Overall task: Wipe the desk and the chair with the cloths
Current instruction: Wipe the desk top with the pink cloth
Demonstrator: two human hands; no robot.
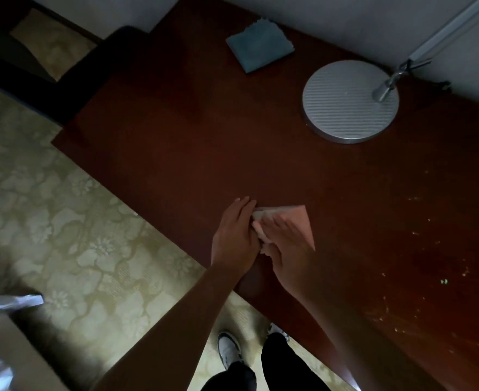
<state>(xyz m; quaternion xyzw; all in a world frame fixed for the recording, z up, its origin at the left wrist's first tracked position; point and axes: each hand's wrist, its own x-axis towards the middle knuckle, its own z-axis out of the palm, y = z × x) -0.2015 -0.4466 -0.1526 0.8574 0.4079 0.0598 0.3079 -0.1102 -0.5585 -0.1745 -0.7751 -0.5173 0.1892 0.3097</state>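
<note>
On the desk lie two cloths (pink cloth, blue cloth); both hands' straight fingers press the pink.

— where are the hands?
— both on the pink cloth, near the front edge of the dark wooden surface. the left hand lies flat at the cloth's left end, the right hand presses flat on top, fingers straight.
— anything else up there?
— a folded blue cloth near the wall, well apart, and a round grey lamp base to its right. pale specks dot the right side.
— below?
— patterned floor, white shoes, and a dark chair at the far left.
</note>
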